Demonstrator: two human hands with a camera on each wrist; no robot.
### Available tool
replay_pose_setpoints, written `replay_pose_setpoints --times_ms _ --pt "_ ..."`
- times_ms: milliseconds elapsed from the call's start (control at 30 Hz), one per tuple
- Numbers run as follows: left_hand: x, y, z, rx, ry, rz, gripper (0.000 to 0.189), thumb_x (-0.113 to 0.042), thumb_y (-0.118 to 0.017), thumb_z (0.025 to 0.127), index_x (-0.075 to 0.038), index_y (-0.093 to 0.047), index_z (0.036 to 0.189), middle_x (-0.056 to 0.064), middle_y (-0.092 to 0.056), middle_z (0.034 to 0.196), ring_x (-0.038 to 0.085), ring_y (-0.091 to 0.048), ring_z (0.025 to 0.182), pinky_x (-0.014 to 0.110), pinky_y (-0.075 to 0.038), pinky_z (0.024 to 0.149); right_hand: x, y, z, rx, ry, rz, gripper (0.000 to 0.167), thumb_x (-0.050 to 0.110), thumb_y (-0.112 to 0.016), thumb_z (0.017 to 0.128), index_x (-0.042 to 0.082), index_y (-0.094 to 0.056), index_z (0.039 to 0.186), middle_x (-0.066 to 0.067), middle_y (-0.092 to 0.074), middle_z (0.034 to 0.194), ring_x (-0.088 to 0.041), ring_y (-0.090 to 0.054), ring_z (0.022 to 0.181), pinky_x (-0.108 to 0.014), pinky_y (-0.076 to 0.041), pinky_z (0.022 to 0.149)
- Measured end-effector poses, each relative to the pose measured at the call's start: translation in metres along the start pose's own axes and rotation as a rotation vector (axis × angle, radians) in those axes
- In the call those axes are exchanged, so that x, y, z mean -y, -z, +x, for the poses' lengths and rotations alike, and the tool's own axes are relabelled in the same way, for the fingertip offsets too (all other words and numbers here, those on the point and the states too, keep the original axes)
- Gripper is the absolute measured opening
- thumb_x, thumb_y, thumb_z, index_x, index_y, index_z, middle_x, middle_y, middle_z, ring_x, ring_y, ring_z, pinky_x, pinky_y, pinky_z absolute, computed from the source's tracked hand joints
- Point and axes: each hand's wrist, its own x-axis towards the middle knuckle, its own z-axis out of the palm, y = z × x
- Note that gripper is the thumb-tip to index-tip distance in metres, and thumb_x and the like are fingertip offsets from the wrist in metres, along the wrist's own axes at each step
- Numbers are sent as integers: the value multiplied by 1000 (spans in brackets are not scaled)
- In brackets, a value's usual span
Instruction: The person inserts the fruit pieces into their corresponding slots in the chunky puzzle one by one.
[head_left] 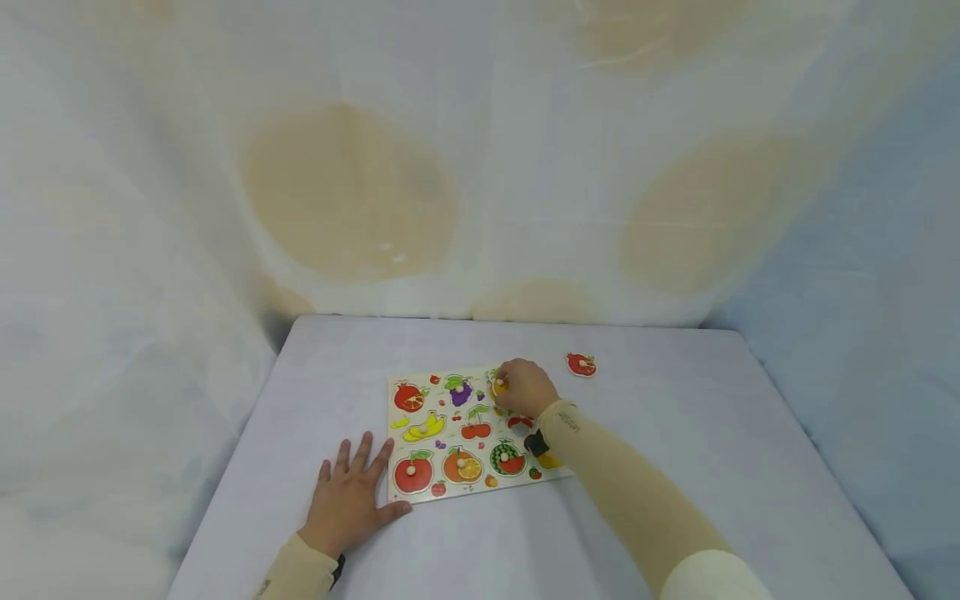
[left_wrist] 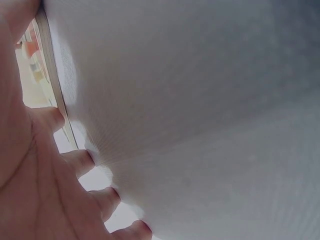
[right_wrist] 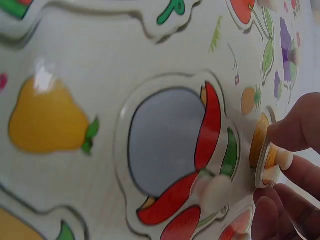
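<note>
A flat fruit puzzle board [head_left: 442,417] lies on the table. At its upper right corner my right hand [head_left: 527,387] pinches a yellow-orange fruit puzzle piece [right_wrist: 270,162] with a pale knob. The piece stands tilted to the board in the right wrist view; fingers partly hide it. Beside the board's left edge, my left hand [head_left: 348,500] rests flat with fingers spread, its thumb at the lower left corner. The left wrist view shows its palm [left_wrist: 35,170] along the board edge. Close to the right hand is a red-and-grey shape [right_wrist: 167,145] on the board.
A loose red fruit piece [head_left: 581,364] with a green leaf lies on the white table [head_left: 675,400], beyond the board's right side. Knobbed pieces such as the bananas [head_left: 425,427], watermelon [head_left: 507,458] and grapes [head_left: 460,392] sit on the board. A spotted cloth [head_left: 525,208] hangs behind.
</note>
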Motion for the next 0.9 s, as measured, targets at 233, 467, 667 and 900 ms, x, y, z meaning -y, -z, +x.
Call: replay_pose_setpoints --times_ms 233,467,667,900 --pt "-2 2 -1 -15 -9 1 104 -73 -71 74 -18 -37 156 21 -27 160 53 -19 142 74 -18 108 11 5 -6 15 -14 -27 35 23 -84 78 9 -73 107 -1 -67 102 -16 -59 85 -37 -54 82" --pt "-4 6 -3 -11 -12 7 103 -72 -72 74 -17 -38 155 22 -28 159 54 -21 142 74 -20 107 12 3 -7 22 -12 -14 32 19 -83 79 9 -74 108 -4 -68 107 -18 -61 89 -39 -53 86" --pt "-5 6 -4 -7 -14 18 104 -72 -71 74 -17 -38 155 22 -28 159 54 -22 141 74 -21 107 10 1 -6 14 18 -38 31 18 -80 81 7 -74 109 -6 -67 114 -23 -63 103 -42 -52 93" --pt "-2 5 -1 -10 -17 18 104 -73 -70 74 -17 -38 155 21 -28 159 54 -22 142 74 -21 107 8 1 -6 -16 71 -65 24 17 -78 82 8 -74 104 -10 -66 120 -28 -63 112 -44 -51 97"
